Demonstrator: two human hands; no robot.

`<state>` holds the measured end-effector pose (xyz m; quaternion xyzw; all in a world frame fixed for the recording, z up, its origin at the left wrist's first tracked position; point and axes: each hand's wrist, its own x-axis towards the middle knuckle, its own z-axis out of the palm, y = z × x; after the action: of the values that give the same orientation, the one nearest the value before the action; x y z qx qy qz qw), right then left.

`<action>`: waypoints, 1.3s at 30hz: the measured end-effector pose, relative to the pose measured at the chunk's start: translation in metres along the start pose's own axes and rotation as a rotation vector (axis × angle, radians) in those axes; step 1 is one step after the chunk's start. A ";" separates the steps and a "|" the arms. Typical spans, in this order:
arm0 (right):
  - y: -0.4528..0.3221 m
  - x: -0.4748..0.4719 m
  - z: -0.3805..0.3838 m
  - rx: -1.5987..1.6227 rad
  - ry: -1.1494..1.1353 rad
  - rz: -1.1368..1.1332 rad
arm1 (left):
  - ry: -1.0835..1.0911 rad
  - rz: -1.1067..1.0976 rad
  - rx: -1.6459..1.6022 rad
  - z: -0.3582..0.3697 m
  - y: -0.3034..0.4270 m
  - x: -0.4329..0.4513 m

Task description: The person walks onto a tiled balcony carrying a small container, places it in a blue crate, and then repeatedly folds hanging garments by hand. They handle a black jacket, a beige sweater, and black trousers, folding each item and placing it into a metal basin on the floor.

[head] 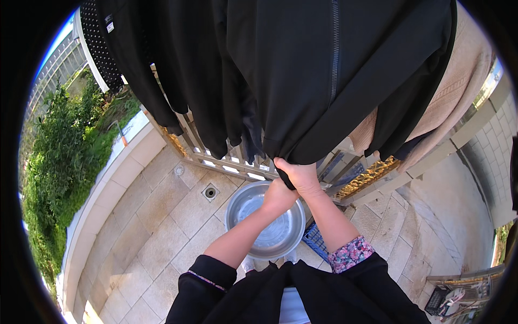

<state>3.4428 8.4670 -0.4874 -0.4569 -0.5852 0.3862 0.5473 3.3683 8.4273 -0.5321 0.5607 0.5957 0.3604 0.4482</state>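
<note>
A black zip-front jacket hangs before me, its lower hem bunched together. My right hand grips the gathered cloth from the right side. Just below and to the left, my left hand is closed around the lower end of the same bunch, close against the right. Between the two hands a short dark fold of cloth shows. Under them, on the paved floor, stands a round metal basin; my forearms cover part of it, and its visible bottom looks wet or shiny.
More dark garments hang at left, a pink knit garment at right. Behind stands a metal gate with gold panels. A blue plastic crate sits beside the basin. A floor drain and a planter wall lie left.
</note>
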 end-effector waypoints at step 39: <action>-0.011 0.001 -0.025 0.741 -0.770 0.611 | -0.875 -0.153 -1.558 -0.006 -0.003 -0.045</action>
<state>3.4660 8.4633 -0.4741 -0.2110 -0.4104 0.8406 0.2835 3.3602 8.3829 -0.5270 0.1434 -0.0065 0.3857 0.9114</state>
